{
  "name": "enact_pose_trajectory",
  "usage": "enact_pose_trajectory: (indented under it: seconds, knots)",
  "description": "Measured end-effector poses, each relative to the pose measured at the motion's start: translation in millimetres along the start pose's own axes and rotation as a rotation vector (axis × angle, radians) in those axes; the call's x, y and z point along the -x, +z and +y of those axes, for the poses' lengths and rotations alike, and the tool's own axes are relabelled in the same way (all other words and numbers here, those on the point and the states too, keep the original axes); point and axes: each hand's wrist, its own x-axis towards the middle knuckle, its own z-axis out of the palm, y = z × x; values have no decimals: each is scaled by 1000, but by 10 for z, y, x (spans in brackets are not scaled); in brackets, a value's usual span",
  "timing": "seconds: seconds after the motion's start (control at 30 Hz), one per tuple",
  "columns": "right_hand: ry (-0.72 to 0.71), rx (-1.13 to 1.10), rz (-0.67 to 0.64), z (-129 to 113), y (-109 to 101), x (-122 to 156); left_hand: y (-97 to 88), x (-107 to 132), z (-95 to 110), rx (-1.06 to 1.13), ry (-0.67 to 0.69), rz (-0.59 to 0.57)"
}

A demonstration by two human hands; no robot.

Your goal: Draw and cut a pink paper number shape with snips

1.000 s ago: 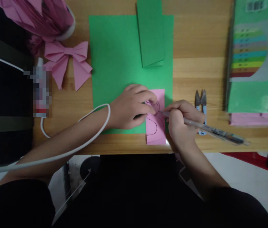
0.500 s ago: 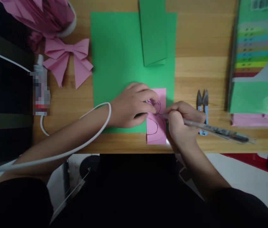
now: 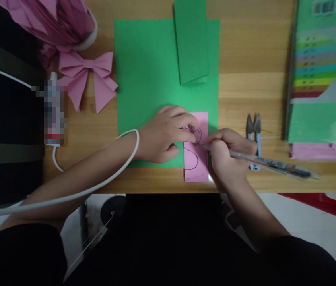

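1. So the left hand (image 3: 164,137) comes in from about 9 o'clock. Fingers are bent and loosely spread, thumb sitting apart, and the tips press down on the pink strip (image 3: 192,159). Can't tell if anything's pinched under those tips.
2. That strip lies upright near the front of the wooden table (image 3: 251,87), overlapping the 5 o'clock corner of a big green sheet (image 3: 146,71). Dark curvy lines are drawn on it, partly covered by fingers.
3. Right hand (image 3: 230,155) is at the strip's 3 o'clock, fingers closed snugly around a clear pen (image 3: 270,162). The tip's at the strip near the curves, and the back end points between 3 and 4 o'clock.
4. Folded green paper (image 3: 191,43) sits at 12 o'clock, on the sheet.
5. Small snips (image 3: 257,125) lie at 3 o'clock, blades apart and pointing to 12, handles partly behind the right hand and pen.
6. Colourful paper pack (image 3: 313,119) at 2 o'clock, with a pink edge below it.
7. Pink bow (image 3: 88,65) at 10 o'clock, right by the sheet's edge.
8. White cable (image 3: 138,140) loops over the left wrist.
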Motion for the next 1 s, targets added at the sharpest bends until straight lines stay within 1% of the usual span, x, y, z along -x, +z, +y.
enact_pose_trajectory:
  seconds: [0.23, 0.47, 0.63, 0.9, 1.0]
  knots:
    - [8, -10, -9, -4, 0, 10, -3, 5, -6, -5, -12, -11]
    - [-12, -18, -6, -11, -2, 8, 0, -2, -1, -27, 17, 12]
    - [21, -13, -3, -12, 4, 2, -2, 5, 1, -37, 42, 36]
    - [-2, -20, 4, -10, -1, 14, -9, -4, -6, -48, 74, 38]
    - [-15, -29, -2, 3, -1, 16, 2, -7, -11, -41, 51, 34]
